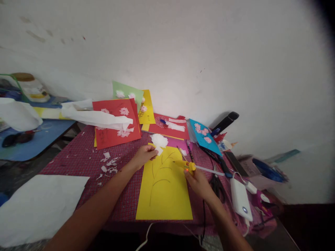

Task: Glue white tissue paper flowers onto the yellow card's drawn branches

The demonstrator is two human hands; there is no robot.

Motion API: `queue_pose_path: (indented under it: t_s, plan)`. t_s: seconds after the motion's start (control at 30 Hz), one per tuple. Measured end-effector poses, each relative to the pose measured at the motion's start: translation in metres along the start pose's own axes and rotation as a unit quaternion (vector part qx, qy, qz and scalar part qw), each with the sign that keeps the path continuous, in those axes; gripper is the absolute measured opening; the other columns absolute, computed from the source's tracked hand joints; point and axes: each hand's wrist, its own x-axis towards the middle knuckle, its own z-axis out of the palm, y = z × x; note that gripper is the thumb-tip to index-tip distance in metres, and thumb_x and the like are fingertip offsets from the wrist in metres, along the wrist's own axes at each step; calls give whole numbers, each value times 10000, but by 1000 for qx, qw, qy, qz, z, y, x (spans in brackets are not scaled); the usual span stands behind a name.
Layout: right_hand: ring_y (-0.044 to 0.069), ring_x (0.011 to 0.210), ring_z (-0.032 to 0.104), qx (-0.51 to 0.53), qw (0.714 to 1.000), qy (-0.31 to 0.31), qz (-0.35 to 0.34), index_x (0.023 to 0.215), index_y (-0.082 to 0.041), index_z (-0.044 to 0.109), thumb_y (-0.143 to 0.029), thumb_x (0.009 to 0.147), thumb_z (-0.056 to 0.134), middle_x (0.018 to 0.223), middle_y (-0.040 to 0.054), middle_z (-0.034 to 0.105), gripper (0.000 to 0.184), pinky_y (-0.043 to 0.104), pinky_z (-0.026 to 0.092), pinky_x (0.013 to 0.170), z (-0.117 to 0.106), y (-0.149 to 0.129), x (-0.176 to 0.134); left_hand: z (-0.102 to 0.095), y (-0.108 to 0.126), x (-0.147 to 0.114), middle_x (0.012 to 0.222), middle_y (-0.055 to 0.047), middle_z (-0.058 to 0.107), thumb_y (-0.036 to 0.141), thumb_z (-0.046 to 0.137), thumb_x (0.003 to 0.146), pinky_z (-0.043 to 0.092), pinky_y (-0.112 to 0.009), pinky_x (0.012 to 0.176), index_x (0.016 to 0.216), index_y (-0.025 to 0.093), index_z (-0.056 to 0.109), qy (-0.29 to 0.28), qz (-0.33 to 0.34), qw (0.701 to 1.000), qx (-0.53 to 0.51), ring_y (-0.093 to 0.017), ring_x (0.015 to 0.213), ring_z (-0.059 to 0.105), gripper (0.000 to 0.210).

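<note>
My left hand (145,156) pinches a small piece of white paper (159,150) above the upper left edge of a yellow sheet (167,205). Drawn on that sheet is a branch with curved twigs. In my right hand (197,181) is a yellow glue gun (187,165), its nozzle pointing left over the sheet. A long translucent glue stick (210,170) juts from its back, and a small orange light glows near my fingers. Just beyond the sheet's top edge lies a pile of white paper pieces (159,140).
Red (112,139), green (128,87) and blue (209,143) cards with paper flowers stand around the back. White scraps (108,165) litter the checked cloth at left. Scissors (217,186) and a white power bank (240,200) lie at right. A large white sheet (39,209) is front left.
</note>
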Motion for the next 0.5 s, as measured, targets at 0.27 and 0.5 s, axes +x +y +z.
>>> queue_pose_path:
  t_s: [0.27,0.5]
  plan:
    - [299,1057,619,16,1000,-6,-6,1205,-162,647,-365,870,518,1074,110,705,412,416,491,910,1,-2,-3,-1,-1,1,625,10,592,409,663,741,381,-239,561,694,157,587,-3,5,1000,5,-106,550,510,268]
    - [297,1052,620,4,1000,-16,-4,1198,-155,645,-360,888,507,1119,117,689,396,423,478,919,1,-3,-4,0,0,0,613,13,578,402,662,741,373,-243,560,691,154,583,-3,7,1000,4,-105,546,499,265]
